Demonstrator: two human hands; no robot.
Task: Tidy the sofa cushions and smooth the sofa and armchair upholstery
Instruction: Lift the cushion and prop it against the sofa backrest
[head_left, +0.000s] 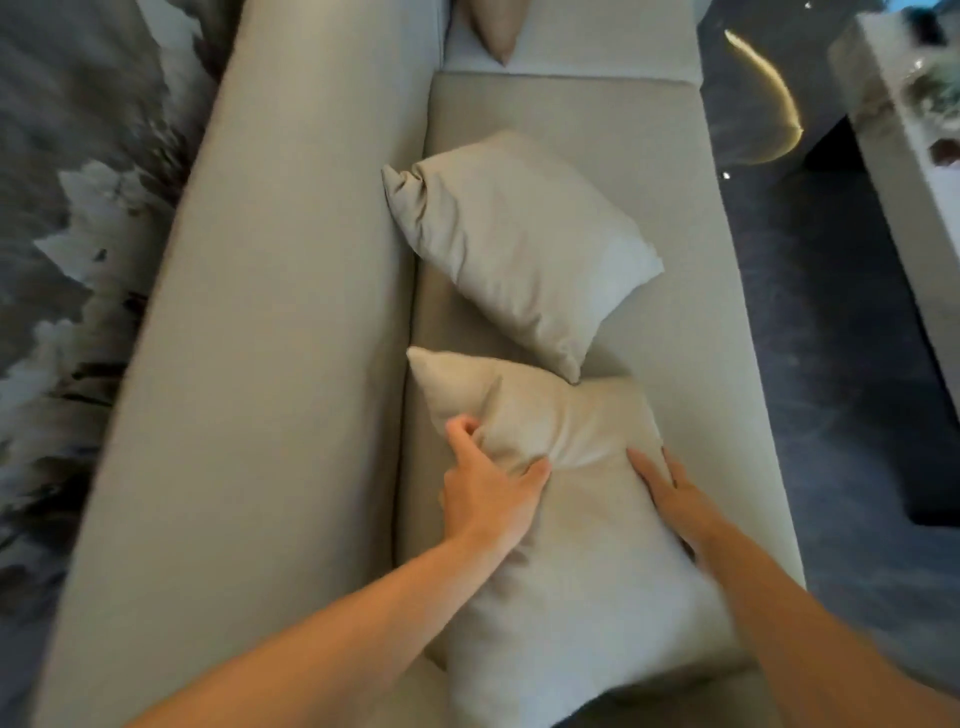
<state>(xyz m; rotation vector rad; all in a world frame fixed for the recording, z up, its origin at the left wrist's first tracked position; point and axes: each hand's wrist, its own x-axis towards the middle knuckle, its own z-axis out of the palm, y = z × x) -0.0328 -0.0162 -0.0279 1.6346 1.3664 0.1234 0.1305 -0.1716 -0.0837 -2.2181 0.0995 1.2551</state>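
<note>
Cushions unsorted: near cushion (566, 499) pinched in my left hand (488, 493), right hand (670, 499) flat, open on it; far cushion (519, 244) askew; smoothing apparently outstanding.

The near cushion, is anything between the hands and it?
No. Both hands are already on the near cushion: the left hand pinches a fold of its fabric, and the right hand lies flat along its right edge. The far cushion only meets its top corner.
</note>
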